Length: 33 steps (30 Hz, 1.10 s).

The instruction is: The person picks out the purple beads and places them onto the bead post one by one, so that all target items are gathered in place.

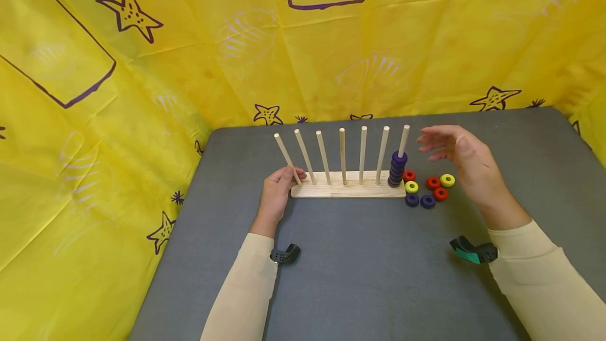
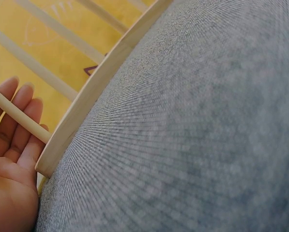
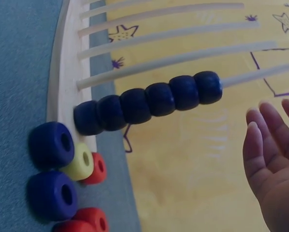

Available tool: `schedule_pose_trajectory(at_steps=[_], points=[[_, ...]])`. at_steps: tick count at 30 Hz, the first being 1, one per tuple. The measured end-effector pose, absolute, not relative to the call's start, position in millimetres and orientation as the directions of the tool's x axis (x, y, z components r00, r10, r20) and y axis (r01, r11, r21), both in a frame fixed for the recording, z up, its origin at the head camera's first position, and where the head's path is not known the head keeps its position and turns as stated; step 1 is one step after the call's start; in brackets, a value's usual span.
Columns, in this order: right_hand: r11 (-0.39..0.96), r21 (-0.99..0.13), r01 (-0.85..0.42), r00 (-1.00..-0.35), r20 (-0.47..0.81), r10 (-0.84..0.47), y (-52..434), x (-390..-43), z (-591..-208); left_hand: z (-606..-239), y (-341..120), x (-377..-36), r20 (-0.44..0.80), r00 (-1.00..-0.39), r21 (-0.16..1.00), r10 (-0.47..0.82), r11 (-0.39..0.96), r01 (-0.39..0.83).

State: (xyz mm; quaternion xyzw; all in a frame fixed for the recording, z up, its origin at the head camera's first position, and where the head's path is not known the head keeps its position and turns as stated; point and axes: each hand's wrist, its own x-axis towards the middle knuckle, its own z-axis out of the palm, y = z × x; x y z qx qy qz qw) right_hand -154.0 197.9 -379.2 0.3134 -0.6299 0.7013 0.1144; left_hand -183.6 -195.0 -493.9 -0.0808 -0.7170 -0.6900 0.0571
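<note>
Your right hand (image 1: 475,167): empty, loosely cupped; nearer the loose rings (image 1: 433,187), leftward. Your left hand (image 1: 274,196): fingers relaxed, at board's (image 1: 347,192) end.

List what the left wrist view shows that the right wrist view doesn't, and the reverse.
Only the left wrist view shows the left hand, fingers behind a thin pale wooden end peg.

Only the right wrist view shows the right hand, six dark-blue round rings stacked on one peg, and loose dark-blue, yellow and red rings.

Both show the long pale wooden base, bare pegs, the grey tabletop and the yellow printed cloth.
</note>
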Motion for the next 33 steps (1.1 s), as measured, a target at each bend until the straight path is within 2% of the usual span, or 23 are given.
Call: schedule_pose_trajectory(at_steps=[5, 15, 25, 29, 33], points=[[-0.192, -0.811, -0.553, -0.771, 0.585, -0.250, 203, -153, -387, -493, -195, -184, 0.198, -0.979, 0.980, 0.039, 0.027, 0.199], [-0.130, -0.860, -0.494, -0.821, 0.510, -0.257, 215, -147, -402, -493, -194, -184, 0.186, -0.982, 0.982, 0.030, 0.026, 0.186], [-0.158, -0.860, -0.485, -0.821, 0.510, -0.258, 225, -142, -419, -494, -195, -184, 0.184, -0.982, 0.983, 0.035, 0.017, 0.184], [-0.099, -0.881, -0.463, -0.843, 0.472, -0.260, 230, -139, -426, -494, -194, -184, 0.189, -0.982, 0.982, 0.032, 0.015, 0.189], [0.016, -0.885, -0.465, -0.855, 0.445, -0.267, 235, -135, -435, -494, -195, -184, 0.192, -0.981, 0.981, 0.029, 0.014, 0.193]])
